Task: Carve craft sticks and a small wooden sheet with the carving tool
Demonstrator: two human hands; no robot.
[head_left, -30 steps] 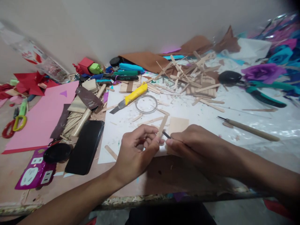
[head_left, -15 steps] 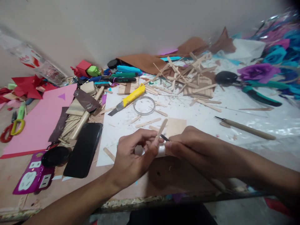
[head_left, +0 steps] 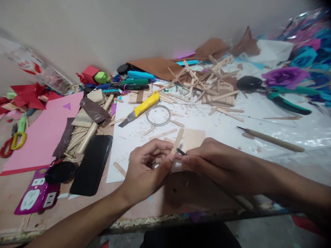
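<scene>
Between its thumb and fingers my left hand pinches a wooden craft stick, held tilted with its rounded end up. My right hand is wrapped round a carving tool, whose dark metal tip reaches the stick's edge. The far end of its wooden handle shows below my right wrist; the middle is hidden by the hand. Behind my fingers lies a thin square wooden piece on the white paper. Loose craft sticks lie just beyond my left hand.
A yellow utility knife lies beside a clear ring. Craft sticks pile up at the back. A second carving tool and green-handled pliers lie right. A black phone, scissors and pink paper are left.
The carving tool's tip has shifted slightly along the craft stick, and the stick has tipped a little more upright. Both hands keep their grip. The view has moved very slightly.
</scene>
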